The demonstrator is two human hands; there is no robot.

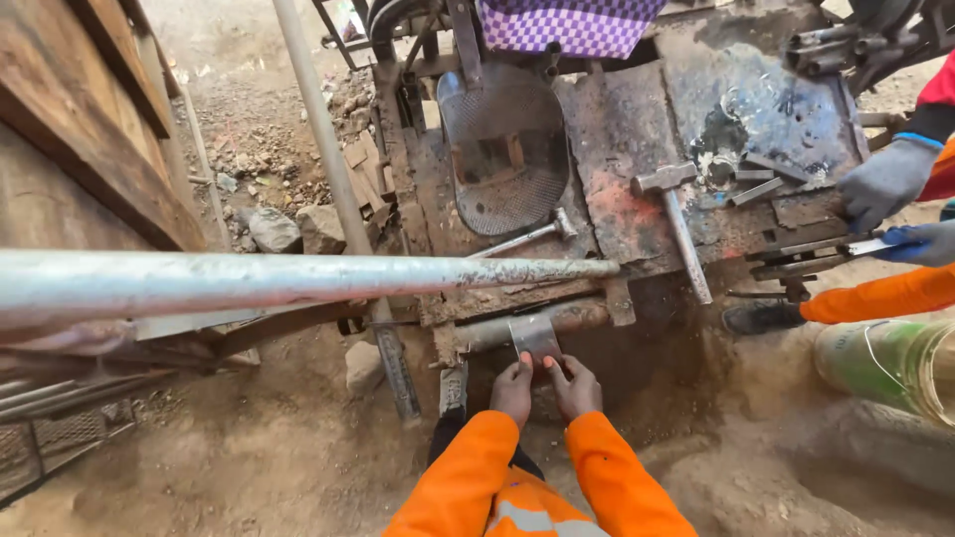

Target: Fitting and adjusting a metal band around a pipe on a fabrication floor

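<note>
Both bare hands — left hand [514,389], right hand [576,386] — on a small metal plate [534,338] beside a rusty workbench [637,189].

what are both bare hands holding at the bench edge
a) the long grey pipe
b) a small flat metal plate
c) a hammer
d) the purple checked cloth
b: the left hand and right hand both pinch a small flat metal plate with their fingers against the edge of the rusty workbench, while the hammer lies untouched on top.
</note>
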